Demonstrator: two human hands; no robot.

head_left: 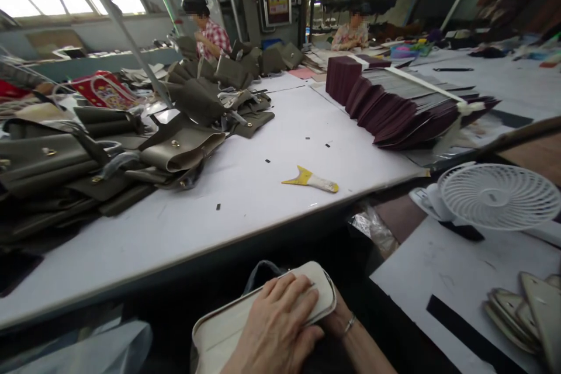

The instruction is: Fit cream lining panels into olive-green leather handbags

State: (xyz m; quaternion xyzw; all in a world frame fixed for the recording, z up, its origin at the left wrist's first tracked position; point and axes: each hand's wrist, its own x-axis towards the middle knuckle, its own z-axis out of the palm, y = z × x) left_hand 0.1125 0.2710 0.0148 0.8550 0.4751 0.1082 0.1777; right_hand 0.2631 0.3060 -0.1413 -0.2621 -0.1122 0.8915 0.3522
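Observation:
A handbag (232, 324) with a cream, round-cornered panel and a raised edge is tilted at the bottom of the view, below the table's front edge. My left hand (280, 315) lies across that panel, its fingers bent together on the surface and its thumb over the near edge. At the bag's right end my right hand (335, 315), a bracelet on its wrist, holds it from the side; its fingers are hidden behind the bag. A dark loop, perhaps a strap (263, 269), rises behind the panel.
On the white table (263, 198) lie a yellow-and-white scraper-like tool (310, 180), olive handbags (184, 146) and tied maroon panels (390, 105). A white fan (497, 196) and pale pieces (521, 310) are at right. Two people (214, 38) work farther back.

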